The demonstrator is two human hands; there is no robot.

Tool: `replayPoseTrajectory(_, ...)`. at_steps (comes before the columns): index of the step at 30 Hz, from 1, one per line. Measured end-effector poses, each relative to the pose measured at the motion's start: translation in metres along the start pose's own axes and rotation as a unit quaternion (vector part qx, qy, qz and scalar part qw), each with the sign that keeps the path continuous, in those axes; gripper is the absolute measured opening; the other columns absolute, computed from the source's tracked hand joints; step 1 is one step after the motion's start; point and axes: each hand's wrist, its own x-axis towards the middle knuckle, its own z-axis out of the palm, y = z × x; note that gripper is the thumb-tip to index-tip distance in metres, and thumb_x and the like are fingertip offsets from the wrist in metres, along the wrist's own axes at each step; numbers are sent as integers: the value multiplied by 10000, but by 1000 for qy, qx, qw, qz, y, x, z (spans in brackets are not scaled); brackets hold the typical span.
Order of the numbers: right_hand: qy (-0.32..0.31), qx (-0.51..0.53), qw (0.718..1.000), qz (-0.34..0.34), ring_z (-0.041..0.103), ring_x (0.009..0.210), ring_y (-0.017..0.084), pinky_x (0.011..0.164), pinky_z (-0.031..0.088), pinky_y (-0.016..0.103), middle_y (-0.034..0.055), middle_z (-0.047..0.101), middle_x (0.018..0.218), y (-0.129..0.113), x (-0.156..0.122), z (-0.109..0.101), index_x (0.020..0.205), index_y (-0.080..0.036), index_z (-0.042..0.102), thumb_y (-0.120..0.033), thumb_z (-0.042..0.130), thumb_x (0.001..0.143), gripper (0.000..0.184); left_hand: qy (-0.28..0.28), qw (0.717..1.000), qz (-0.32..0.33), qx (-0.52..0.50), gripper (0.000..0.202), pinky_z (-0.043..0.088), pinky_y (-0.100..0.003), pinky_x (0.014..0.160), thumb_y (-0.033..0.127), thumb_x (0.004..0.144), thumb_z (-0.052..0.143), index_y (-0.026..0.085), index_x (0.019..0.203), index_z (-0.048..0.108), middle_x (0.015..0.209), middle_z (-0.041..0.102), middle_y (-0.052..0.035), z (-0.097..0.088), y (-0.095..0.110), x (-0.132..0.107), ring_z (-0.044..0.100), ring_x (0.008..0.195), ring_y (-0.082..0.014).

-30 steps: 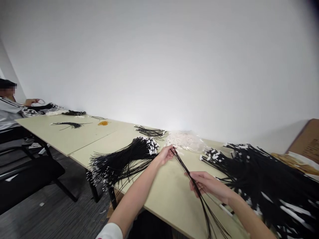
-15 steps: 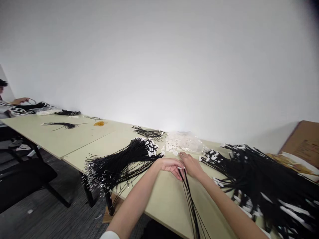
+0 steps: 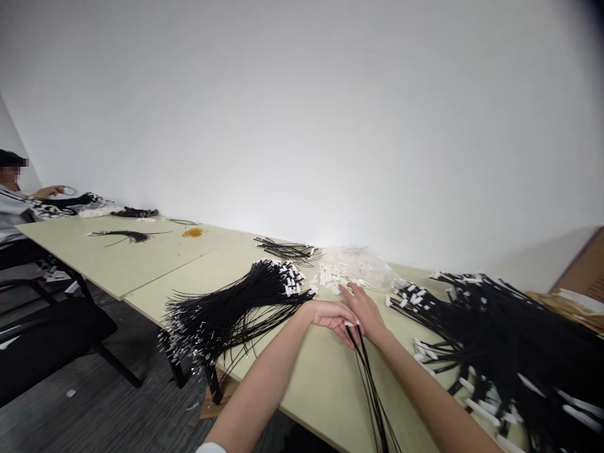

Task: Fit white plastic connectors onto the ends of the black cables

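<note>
My left hand (image 3: 334, 316) is closed on the white connector end of several black wires (image 3: 370, 384), which hang down toward the table's front edge. Just right of it and partly behind it, my right hand (image 3: 362, 308) stretches forward with its fingers out. Its fingertips are at the small white connectors (image 3: 333, 286) lying in front of a clear plastic bag (image 3: 363, 264). No held thing shows in the right hand, though its palm is hidden. To the left lies a thick bundle of black wires (image 3: 245, 296) with white connectors on its far end.
A large heap of black cables (image 3: 509, 340) with white ends covers the right side. A cardboard box (image 3: 585, 267) stands behind it. Farther left are a small wire bunch (image 3: 287, 250), yellow rubber bands (image 3: 193, 232), a black chair (image 3: 56, 340) and a seated person (image 3: 14, 201).
The view has swung slightly left, so everything sits a little farther right. My right fingers have spread a bit near the white connectors. My left hand keeps its hold on the wires.
</note>
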Motion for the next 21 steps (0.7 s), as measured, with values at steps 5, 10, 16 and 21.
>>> replayPoseTrajectory(5, -36, 44, 997, -47, 400, 1165, 210, 937, 352, 301, 125, 440, 1274, 5, 2, 9, 1222, -121, 464, -149, 336, 871, 375, -1, 1000, 13, -12, 232, 517, -311, 620, 279, 669, 596, 94, 806, 629, 694, 683, -100, 0, -1, 0, 657, 645, -210)
replayPoseTrajectory(10, -34, 53, 998, -19, 477, 1019, 212, 834, 396, 278, 105, 546, 1089, 0, -4, -4, 1001, -149, 593, -94, 389, 820, 277, -5, 1000, 5, -13, 262, 519, -300, 633, 291, 671, 610, 86, 833, 636, 693, 685, -95, 0, 0, 0, 660, 655, -204)
replayPoseTrajectory(16, -26, 52, 997, 49, 464, 984, 213, 762, 391, 258, 130, 499, 1071, -5, -9, -8, 1060, -138, 543, -62, 366, 808, 317, -7, 1000, -3, -10, 251, 522, -294, 658, 281, 684, 612, 90, 844, 636, 720, 691, -94, 0, 1, -2, 662, 673, -194)
replayPoseTrajectory(21, -20, 74, 993, 87, 490, 911, 226, 755, 377, 272, 138, 537, 931, -5, -14, -6, 912, -110, 578, -43, 419, 773, 222, 3, 1000, 5, -5, 249, 519, -292, 653, 291, 679, 623, 96, 834, 631, 716, 691, -91, 0, 0, -1, 661, 669, -195)
